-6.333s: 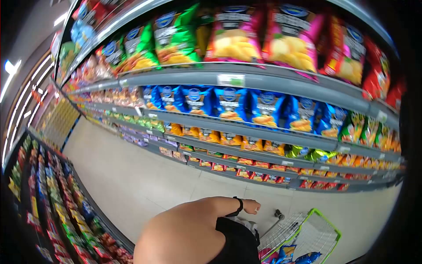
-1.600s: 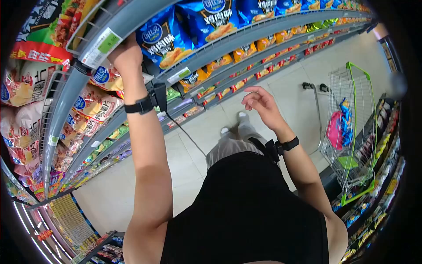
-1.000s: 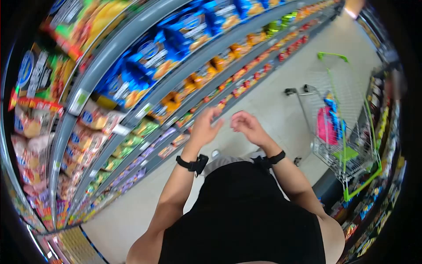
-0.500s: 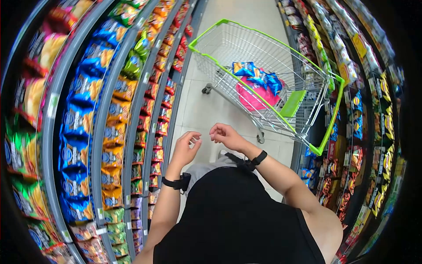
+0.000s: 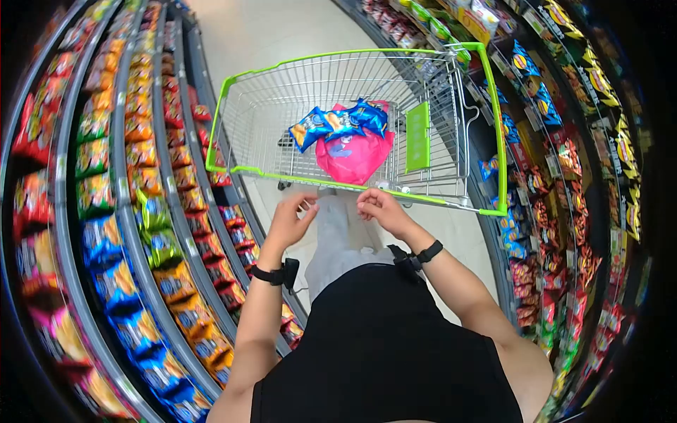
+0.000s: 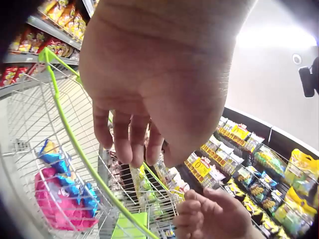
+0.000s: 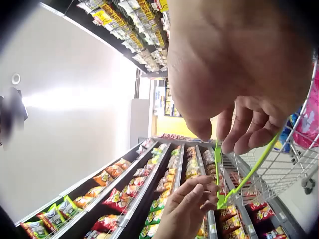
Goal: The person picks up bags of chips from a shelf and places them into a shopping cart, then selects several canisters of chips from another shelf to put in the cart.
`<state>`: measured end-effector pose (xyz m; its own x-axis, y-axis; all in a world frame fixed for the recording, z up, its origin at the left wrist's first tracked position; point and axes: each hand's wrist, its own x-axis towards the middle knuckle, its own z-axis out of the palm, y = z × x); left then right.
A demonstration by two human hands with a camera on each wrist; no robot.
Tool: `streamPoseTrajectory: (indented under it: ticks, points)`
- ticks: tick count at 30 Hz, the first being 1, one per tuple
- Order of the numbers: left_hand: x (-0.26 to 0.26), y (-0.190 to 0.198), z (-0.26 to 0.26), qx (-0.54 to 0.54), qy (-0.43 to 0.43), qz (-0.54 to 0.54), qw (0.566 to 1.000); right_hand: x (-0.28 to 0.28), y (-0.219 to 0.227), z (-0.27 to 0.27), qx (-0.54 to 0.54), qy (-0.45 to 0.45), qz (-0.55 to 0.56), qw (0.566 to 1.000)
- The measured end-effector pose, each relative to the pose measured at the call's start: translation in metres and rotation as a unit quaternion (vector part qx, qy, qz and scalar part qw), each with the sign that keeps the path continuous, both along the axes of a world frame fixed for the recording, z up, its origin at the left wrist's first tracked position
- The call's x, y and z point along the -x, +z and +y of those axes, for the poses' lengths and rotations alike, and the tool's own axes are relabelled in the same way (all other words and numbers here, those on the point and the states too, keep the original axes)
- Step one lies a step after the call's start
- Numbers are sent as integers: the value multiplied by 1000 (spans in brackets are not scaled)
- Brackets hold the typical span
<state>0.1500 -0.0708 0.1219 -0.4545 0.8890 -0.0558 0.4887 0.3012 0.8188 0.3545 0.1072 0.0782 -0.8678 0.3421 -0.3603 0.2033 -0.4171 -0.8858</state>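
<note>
In the head view, my left hand [image 5: 289,220] and right hand [image 5: 384,210] hover apart before my body, fingers loosely bent, holding nothing. Just beyond them stands a wire shopping cart with a green rim [image 5: 502,141]. Inside it, blue snack bags [image 5: 344,123] lie on and beside a pink item [image 5: 356,156]. The left wrist view has my left palm [image 6: 159,74] beside the cart's green edge, with my right hand [image 6: 214,218] below. My right palm [image 7: 239,64] is likewise empty in the right wrist view; whether its fingers touch the cart is unclear.
Shelves of snack bags [image 5: 116,285] curve along the left side of the aisle. More stocked shelves [image 5: 568,158] line the right, close to the cart's green-framed end. Pale floor [image 5: 271,28] shows between them, beyond the cart.
My left hand has come back from the shelf and is beside my right, both empty. The view has swung rightward, and the cart now stands directly in front of my hands.
</note>
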Motion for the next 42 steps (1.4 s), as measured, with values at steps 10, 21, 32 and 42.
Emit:
streamPoseTrajectory:
  ticks: [10,21,32,42]
  points:
    - [266,-171,193,16,-39,-233,972,173,-87,80,321,-195,-5,927]
    - [374,-433,222,264,20,-134,955,237,-236,106,379,-281,-223,853]
    - [336,-411,219,377,-64,75,921,263,-285,127,-114,87,-406,902]
    - [340,-380,233,413,-85,11,907,271,-305,126,-119,90,-338,929]
